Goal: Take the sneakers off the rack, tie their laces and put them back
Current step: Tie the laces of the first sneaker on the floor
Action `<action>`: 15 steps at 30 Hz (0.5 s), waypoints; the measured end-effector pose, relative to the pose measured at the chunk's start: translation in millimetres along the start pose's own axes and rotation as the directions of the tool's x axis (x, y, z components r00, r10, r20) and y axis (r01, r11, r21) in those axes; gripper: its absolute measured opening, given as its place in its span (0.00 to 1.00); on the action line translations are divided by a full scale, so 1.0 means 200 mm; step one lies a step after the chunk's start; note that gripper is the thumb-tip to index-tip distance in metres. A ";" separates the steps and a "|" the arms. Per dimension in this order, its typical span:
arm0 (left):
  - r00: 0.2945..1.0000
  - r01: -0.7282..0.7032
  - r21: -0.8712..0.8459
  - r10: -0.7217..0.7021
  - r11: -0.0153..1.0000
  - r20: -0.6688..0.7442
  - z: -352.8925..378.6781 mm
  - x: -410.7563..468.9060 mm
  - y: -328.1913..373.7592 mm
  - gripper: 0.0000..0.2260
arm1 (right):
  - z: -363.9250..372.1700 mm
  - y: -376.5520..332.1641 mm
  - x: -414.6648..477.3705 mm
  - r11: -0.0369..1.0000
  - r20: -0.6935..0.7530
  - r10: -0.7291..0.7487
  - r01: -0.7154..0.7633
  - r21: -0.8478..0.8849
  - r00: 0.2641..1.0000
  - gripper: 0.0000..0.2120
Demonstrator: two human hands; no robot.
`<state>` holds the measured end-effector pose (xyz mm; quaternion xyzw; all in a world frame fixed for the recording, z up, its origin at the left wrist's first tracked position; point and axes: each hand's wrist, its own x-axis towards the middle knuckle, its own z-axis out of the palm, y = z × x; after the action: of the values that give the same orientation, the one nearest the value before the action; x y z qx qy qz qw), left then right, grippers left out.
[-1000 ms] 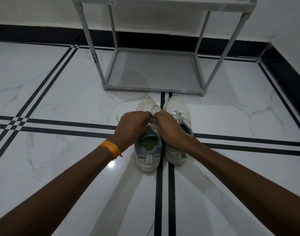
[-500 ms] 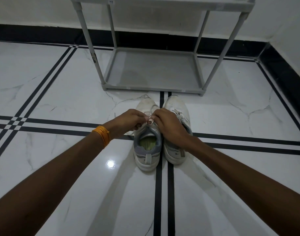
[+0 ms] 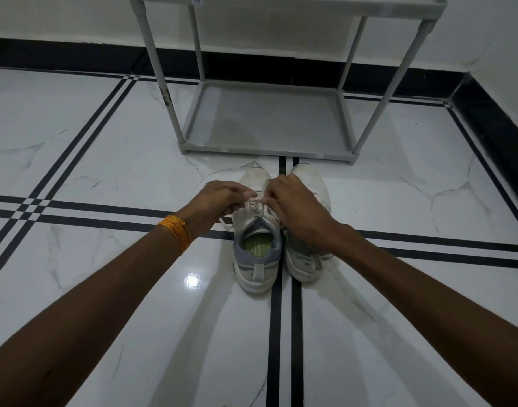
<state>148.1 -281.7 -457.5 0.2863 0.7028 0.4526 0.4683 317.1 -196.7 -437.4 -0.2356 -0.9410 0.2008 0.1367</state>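
White laces pinched by left hand and right hand over left sneaker, touching right sneaker; grey rack just beyond.

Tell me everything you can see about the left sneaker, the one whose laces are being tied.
The left sneaker is white and scuffed, with a grey heel collar, a heel pull tab and a yellow-green insole showing in its opening. It stands upright on the marble floor, toe toward the shoe rack, close beside the right sneaker. The left hand and right hand pinch its white laces over the tongue; a loose end trails left. Whether a knot is finished cannot be told.
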 end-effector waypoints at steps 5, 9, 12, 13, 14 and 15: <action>0.990 -0.077 0.101 0.088 0.992 -0.107 -0.04 -0.03 -0.09 0.07 | -0.05 0.16 -0.10 0.981 0.099 0.180 -0.186 0.051 0.979 0.08; 0.941 -0.199 0.508 0.308 0.838 -0.139 -0.04 -0.05 -0.18 0.06 | -0.06 0.17 -0.14 0.962 0.156 0.252 -0.265 0.068 0.955 0.11; 0.878 -0.313 0.647 0.472 0.695 -0.082 -0.04 -0.07 -0.20 0.07 | -0.03 0.15 -0.12 0.957 0.162 0.272 -0.285 0.060 0.949 0.10; 0.874 -0.341 0.648 0.484 0.681 -0.049 -0.04 -0.08 -0.20 0.07 | -0.02 0.15 -0.12 0.958 0.154 0.276 -0.285 0.040 0.949 0.09; 0.876 -0.356 0.646 0.481 0.675 -0.020 -0.03 -0.09 -0.21 0.06 | -0.01 0.15 -0.12 0.957 0.131 0.284 -0.290 0.028 0.950 0.09; 0.879 -0.360 0.643 0.476 0.677 -0.009 -0.03 -0.10 -0.21 0.06 | -0.01 0.16 -0.11 0.951 0.101 0.303 -0.307 0.031 0.948 0.09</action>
<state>150.9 -318.0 -487.6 0.5370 0.7656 0.3128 0.1666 348.9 -182.3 -453.6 -0.3652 -0.8939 0.2519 0.0646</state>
